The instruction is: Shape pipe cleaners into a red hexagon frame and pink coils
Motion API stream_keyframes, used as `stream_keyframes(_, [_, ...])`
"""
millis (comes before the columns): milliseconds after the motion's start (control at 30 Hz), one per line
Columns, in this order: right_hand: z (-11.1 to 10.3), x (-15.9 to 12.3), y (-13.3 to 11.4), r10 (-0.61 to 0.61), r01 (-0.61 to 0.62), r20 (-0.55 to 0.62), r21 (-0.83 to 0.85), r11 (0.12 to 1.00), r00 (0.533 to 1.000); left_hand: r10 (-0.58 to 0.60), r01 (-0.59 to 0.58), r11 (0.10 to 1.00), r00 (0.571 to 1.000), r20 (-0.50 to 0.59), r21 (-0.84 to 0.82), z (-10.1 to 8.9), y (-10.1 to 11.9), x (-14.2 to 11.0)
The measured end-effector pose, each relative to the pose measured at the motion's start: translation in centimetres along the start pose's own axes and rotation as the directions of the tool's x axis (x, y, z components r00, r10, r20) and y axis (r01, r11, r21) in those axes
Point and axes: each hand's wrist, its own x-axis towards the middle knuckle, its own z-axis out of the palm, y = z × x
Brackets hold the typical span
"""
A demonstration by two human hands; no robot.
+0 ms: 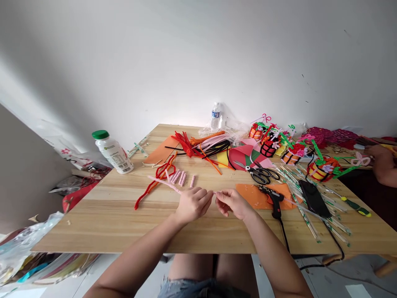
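My left hand [194, 204] is closed around a pale pink pipe cleaner [164, 182], whose long free part sticks out to the left over the table. At the near end, the thumb and forefinger of my right hand [233, 203] pinch a small bit of pink close to my left fist. Much of the pipe cleaner is hidden inside the left hand. Just beyond my left hand lie several short pink coiled pieces [182, 179]. Red pipe cleaners [144, 193] lie bent on the wood to the left.
A hot glue gun [273, 198] rests on orange paper [248, 192] right of my hands, with scissors [260, 174] behind. Further right are wrapped sticks [310, 225], a phone [314, 198] and a screwdriver [355, 205]. A white bottle [113, 153] stands left. Another person's arm [383, 163] shows far right.
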Motion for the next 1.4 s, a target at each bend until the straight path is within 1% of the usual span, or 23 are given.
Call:
stream_keyframes(67, [0.2,0.0,-0.2,0.04,-0.046,0.053,0.113,0.993,0.998,0.04,-0.04,0.999,0.999,0.013,0.021,0.0,-0.1,-0.1])
stream_keyframes(133, [0.3,0.0,-0.2,0.038,-0.041,0.022,0.154,0.987,0.999,0.069,-0.07,0.997,0.997,0.028,0.017,-0.1,0.0,-0.1])
stream_keyframes(267, [0.1,0.0,-0.2,0.002,0.004,-0.05,0.129,0.992,0.999,0.078,-0.078,0.997,0.996,0.031,0.003,-0.3,0.3,0.1])
stream_keyframes(433, [-0.1,-0.3,-0.4,0.017,-0.021,0.029,0.143,0.99,0.999,0.065,-0.065,0.998,0.998,0.02,-0.002,-0.5,0.4,0.3])
stream_keyframes(500, [0.1,-0.3,-0.3,-0.007,0.005,0.018,0.092,0.996,1.0,0.052,-0.052,0.999,0.999,0.016,-0.01,-0.5,0.5,0.4])
stream_keyframes(567, [0.2,-0.2,0.0,-0.139,0.134,-0.061,-0.083,0.987,0.988,0.005,-0.004,0.999,1.0,0.028,-0.038,-0.5,0.5,0.4])
stream_keyframes(600, [0.3,-0.1,0.2,-0.269,0.24,-0.099,-0.238,0.941,0.958,-0.03,0.032,0.997,0.999,0.038,-0.063,-0.5,0.5,0.5])
stream_keyframes(633, [0.3,0.0,0.3,-0.426,0.349,-0.101,-0.422,0.836,0.899,-0.066,0.07,0.993,0.997,0.05,-0.095,-0.4,0.5,0.5])
stream_keyframes(700, [0.3,0.0,0.4,-0.696,0.488,0.035,-0.738,0.466,0.717,-0.125,0.136,0.977,0.989,0.075,-0.165,-0.3,0.5,0.5])
stream_keyframes(733, [0.2,0.0,0.4,-0.763,0.504,0.139,-0.821,0.268,0.632,-0.144,0.158,0.968,0.986,0.082,-0.197,-0.3,0.5,0.5])
stream_keyframes(767, [0.2,0.0,0.4,-0.786,0.501,0.233,-0.858,0.111,0.573,-0.157,0.173,0.96,0.984,0.087,-0.221,-0.3,0.5,0.5])
stream_keyframes(800, [0.1,0.0,0.3,-0.788,0.492,0.297,-0.871,0.009,0.539,-0.167,0.183,0.955,0.982,0.088,-0.234,-0.3,0.5,0.5])
stream_keyframes(867, [-0.1,0.0,0.2,-0.777,0.482,0.349,-0.873,-0.067,0.524,-0.18,0.194,0.951,0.98,0.08,-0.241,-0.2,0.4,0.5])
stream_keyframes(967, [-0.3,-0.2,0.0,-0.77,0.49,0.373,-0.867,-0.091,0.518,-0.187,0.201,0.946,0.979,0.078,-0.254,-0.3,0.4,0.5])
stream_keyframes(1067, [-0.4,-0.4,0.0,-0.772,0.481,0.414,-0.862,-0.161,0.483,-0.185,0.208,0.935,0.977,0.107,-0.287,-0.4,0.4,0.5])
stream_keyframes(1133, [-0.3,-0.4,0.1,-0.792,0.492,0.394,-0.86,-0.138,0.466,-0.186,0.212,0.933,0.976,0.114,-0.29,-0.3,0.3,0.5])
stream_keyframes(1167, [-0.2,-0.4,0.2,-0.813,0.502,0.342,-0.862,-0.072,0.471,-0.188,0.212,0.937,0.976,0.11,-0.279,-0.3,0.3,0.4])
stream_keyframes(1200, [-0.2,-0.3,0.3,-0.833,0.511,0.256,-0.859,0.037,0.491,-0.186,0.207,0.943,0.977,0.102,-0.26,-0.2,0.2,0.3])
stream_keyframes(1233, [-0.1,-0.2,0.4,-0.833,0.512,0.144,-0.839,0.183,0.535,-0.179,0.196,0.952,0.98,0.091,-0.235,-0.1,0.1,0.2])
stream_keyframes(1267, [0.0,0.0,0.5,-0.795,0.497,0.024,-0.792,0.355,0.607,-0.165,0.179,0.962,0.983,0.082,-0.208,0.1,0.0,0.1])
stream_keyframes(1333, [0.1,0.2,0.7,-0.582,0.389,-0.149,-0.61,0.691,0.799,-0.124,0.134,0.978,0.99,0.071,-0.161,0.4,-0.1,-0.2])
stream_keyframes(1367, [0.1,0.3,0.8,-0.445,0.308,-0.181,-0.498,0.811,0.877,-0.102,0.111,0.984,0.992,0.069,-0.143,0.5,-0.1,-0.3])
stream_keyframes(1400, [0.2,0.3,0.8,-0.324,0.232,-0.183,-0.397,0.888,0.928,-0.084,0.092,0.987,0.994,0.069,-0.129,0.6,-0.2,-0.4])
